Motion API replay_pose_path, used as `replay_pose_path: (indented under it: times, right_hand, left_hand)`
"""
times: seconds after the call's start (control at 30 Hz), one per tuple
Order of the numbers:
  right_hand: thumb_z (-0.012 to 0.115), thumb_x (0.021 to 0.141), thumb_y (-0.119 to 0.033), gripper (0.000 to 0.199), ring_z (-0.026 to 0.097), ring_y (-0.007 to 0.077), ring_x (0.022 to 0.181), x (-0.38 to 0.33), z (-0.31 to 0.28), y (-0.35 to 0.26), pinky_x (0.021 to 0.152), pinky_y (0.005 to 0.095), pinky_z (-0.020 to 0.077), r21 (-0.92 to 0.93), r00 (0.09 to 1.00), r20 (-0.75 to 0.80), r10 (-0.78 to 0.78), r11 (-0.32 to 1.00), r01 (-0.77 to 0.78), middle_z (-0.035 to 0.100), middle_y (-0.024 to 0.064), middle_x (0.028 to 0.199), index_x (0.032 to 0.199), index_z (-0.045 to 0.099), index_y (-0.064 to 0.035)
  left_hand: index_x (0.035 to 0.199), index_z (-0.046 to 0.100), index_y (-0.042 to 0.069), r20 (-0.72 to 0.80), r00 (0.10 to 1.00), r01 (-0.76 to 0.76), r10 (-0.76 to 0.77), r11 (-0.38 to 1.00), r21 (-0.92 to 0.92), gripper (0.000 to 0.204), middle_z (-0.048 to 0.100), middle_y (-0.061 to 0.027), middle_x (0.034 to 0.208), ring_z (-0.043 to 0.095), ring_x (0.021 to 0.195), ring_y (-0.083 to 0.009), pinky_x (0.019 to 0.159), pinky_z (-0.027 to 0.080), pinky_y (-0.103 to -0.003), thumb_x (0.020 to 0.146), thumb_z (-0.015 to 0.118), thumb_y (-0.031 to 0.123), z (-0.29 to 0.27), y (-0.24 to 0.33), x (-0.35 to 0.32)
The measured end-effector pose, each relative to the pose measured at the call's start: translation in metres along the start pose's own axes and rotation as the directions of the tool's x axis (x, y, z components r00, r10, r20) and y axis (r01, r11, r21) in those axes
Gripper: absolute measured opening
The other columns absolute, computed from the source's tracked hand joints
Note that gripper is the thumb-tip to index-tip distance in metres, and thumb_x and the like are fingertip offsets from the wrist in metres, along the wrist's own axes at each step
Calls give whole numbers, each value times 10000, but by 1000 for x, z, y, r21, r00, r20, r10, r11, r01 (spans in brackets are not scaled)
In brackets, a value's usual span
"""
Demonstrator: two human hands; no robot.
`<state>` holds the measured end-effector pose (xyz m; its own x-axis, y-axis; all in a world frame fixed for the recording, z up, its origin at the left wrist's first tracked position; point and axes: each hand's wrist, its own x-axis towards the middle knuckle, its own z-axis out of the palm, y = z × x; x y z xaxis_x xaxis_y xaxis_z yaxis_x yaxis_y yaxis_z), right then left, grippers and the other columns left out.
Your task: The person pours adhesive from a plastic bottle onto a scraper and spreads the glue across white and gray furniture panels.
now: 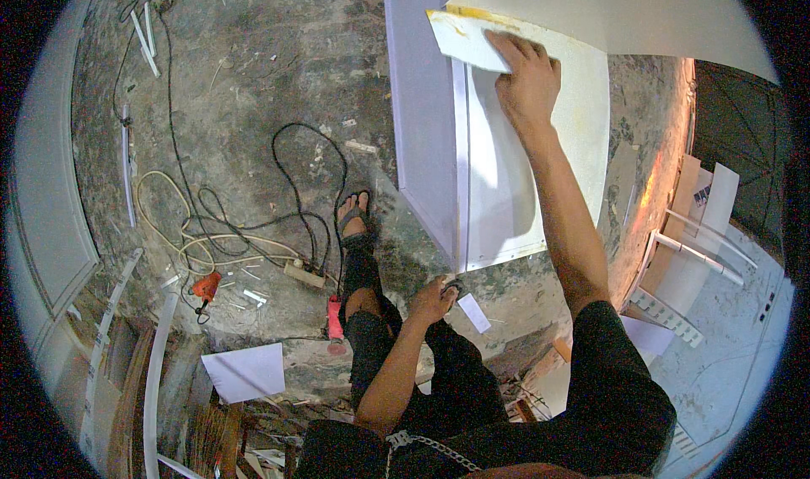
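A white box-like cabinet [426,133] stands in front of me, one face bright and one side pale lilac. My right hand [529,75] reaches over its bright face and grips a white strip of sheet [464,40] near the top. Yellowish smears, like glue, run along the strip's far edge. Lower down, close to the cabinet's near corner, my left hand [432,300] is closed. Something small and dark shows at its fingertips, too unclear to name.
Looped cables [228,226] lie on the stained concrete floor to the left, near an orange tool [205,285]. A red power tool [336,323] lies beside my leg. White offcuts [245,371] are scattered about. Leaning boards [700,217] and a blue-grey sheet [717,352] occupy the right.
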<state>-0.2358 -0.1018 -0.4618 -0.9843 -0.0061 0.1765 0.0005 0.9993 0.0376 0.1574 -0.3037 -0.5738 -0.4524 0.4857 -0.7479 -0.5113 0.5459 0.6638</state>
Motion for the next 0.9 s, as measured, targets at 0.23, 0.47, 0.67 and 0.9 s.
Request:
replay_pose_path:
  times: [0.23, 0.47, 0.67, 0.9]
  right_hand:
    - [682, 686, -28, 640, 585, 232, 1190, -1, -18, -4, 992, 434, 419, 40, 999, -14, -42, 998, 43, 677, -2, 1244, 1262, 668, -308]
    - [601, 739, 23, 608, 633, 212, 1141, 20, -5, 6, 966, 399, 443, 7, 999, -35, -5, 1000, 5, 697, 8, 1236, 1258, 684, -281]
    - [586, 756, 22, 586, 664, 221, 1069, 34, -12, 2, 926, 409, 483, -22, 998, 55, 12, 1000, -11, 717, 29, 1180, 1244, 693, -284]
    - [600, 768, 29, 534, 705, 278, 934, 43, -30, 13, 845, 422, 560, -92, 968, 248, 31, 996, -8, 737, 59, 1098, 1186, 730, -278]
  left_hand:
    - [1412, 478, 10, 20, 999, 25, -25, 1000, -9, 623, 610, -260, 1292, 611, 1165, -408, 1002, 480, -467, 955, 589, 418, 1, -19, 3]
    - [1402, 490, 37, -31, 999, 12, -12, 1000, 14, 614, 603, -249, 1309, 592, 1181, -423, 1007, 475, -471, 946, 591, 436, -10, 6, -3]
    - [1374, 509, 11, -43, 999, -4, 4, 1000, 8, 599, 609, -250, 1293, 601, 1161, -424, 991, 482, -471, 939, 601, 412, -8, -5, -2]
    - [1371, 511, 4, 1, 1000, 0, 0, 1000, 31, 590, 631, -273, 1241, 619, 1145, -416, 982, 493, -463, 946, 594, 405, -3, -9, -6]
